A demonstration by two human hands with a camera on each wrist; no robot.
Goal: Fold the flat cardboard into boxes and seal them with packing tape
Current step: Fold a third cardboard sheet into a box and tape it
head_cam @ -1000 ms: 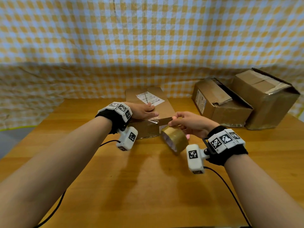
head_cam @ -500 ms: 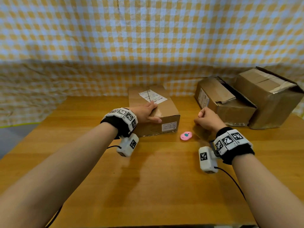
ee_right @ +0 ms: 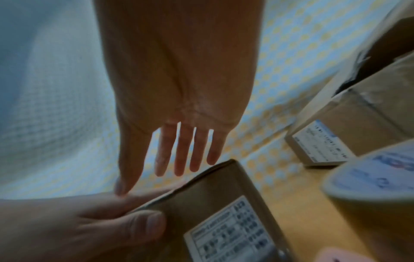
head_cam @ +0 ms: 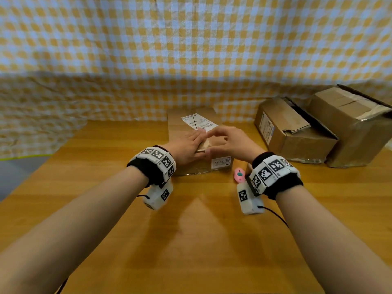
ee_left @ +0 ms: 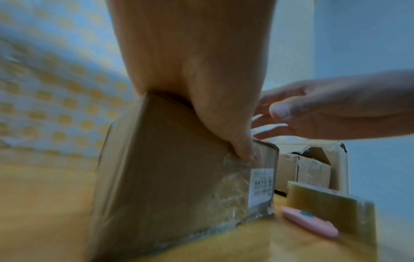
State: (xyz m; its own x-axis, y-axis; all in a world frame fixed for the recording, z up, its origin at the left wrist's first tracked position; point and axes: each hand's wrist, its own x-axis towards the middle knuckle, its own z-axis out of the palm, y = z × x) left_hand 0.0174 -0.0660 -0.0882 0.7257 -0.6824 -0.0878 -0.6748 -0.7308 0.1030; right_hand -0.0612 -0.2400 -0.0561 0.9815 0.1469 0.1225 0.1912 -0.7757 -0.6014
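A brown cardboard box (head_cam: 180, 124) with a white shipping label lies on the wooden table (head_cam: 191, 240); clear tape shows on its front face (ee_left: 235, 186). My left hand (head_cam: 186, 146) lies flat on the box top, its thumb (ee_right: 143, 225) down over the front edge. My right hand (head_cam: 231, 141) hovers over the box's right part, fingers (ee_right: 181, 150) straight and spread, holding nothing; its thumb tip touches my left hand. The tan tape roll (ee_left: 325, 207) stands on the table right of the box, hidden behind my right wrist in the head view.
A small pink cutter (head_cam: 239, 174) lies between the box and the tape roll. Two more cardboard boxes stand at the back right: one with loose flaps (head_cam: 290, 132), one larger and taped (head_cam: 350, 124). A checked cloth (head_cam: 191, 49) hangs behind the table.
My right hand, which held the tape roll at the box's front a second ago, has set it down on the right and come back empty over the box. The left hand stayed on top.
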